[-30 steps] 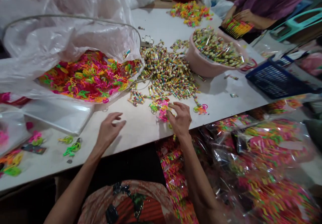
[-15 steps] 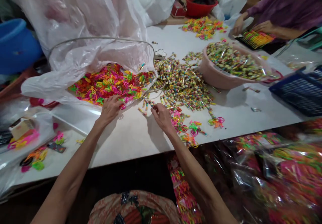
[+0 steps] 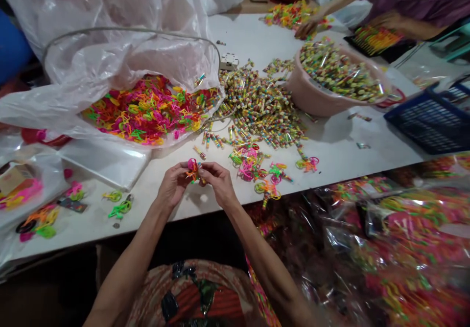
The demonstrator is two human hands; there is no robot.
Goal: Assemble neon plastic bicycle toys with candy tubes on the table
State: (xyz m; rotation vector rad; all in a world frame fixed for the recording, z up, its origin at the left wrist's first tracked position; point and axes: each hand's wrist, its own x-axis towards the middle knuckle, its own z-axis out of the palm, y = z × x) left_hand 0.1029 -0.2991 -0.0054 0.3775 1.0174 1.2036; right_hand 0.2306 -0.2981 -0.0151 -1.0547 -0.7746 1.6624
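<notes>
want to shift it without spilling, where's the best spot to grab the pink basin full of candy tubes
Probably grip the pink basin by its rim, one hand on each side, coming from the near edge. Its bare near wall faces you, and the candy tubes heaped above the rim leave no hold from the top.

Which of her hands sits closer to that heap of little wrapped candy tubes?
Right. The right hand is on the side of the candy heap; the left hand is farther off. Both pinch one small toy.

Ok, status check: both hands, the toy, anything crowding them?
Left hand and right hand together pinch a small pink-orange toy above the table. Finished toys lie just right; nothing blocking.
</notes>
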